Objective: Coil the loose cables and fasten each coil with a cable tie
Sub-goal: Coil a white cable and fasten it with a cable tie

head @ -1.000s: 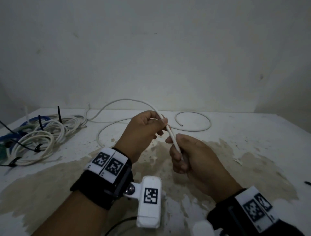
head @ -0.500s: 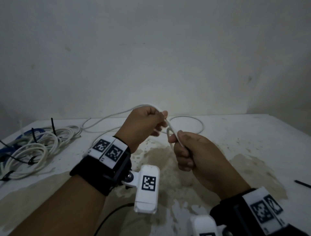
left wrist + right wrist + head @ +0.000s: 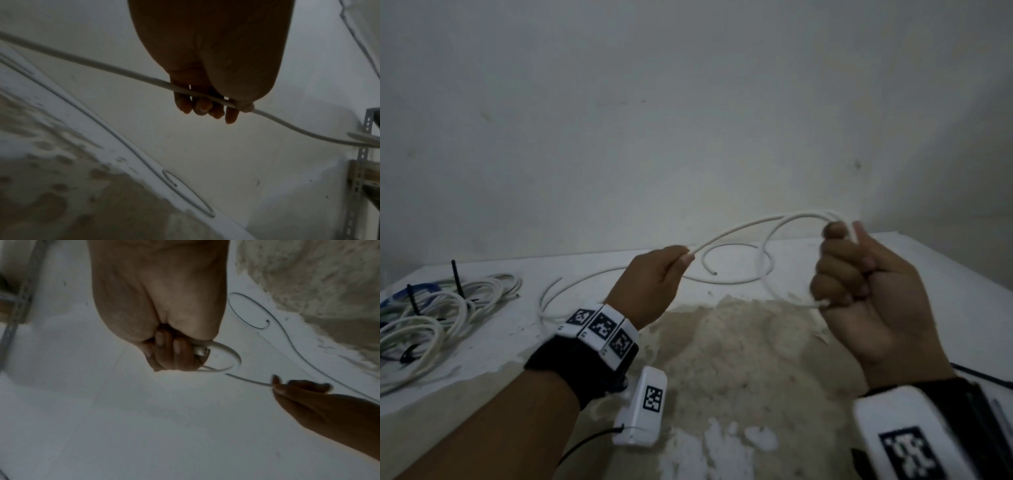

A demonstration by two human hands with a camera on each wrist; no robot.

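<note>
While the tied cable coils [image 3: 431, 315] are lying at the left edge of the head view, I am pinching the white cable [image 3: 739, 229] with my left hand [image 3: 650, 284] at centre and feeding it rightward. My hands, close together a second ago, are now spreading apart. At right, my right hand [image 3: 859, 287] is clenching the first small loop, so coiling is only beginning.
</note>
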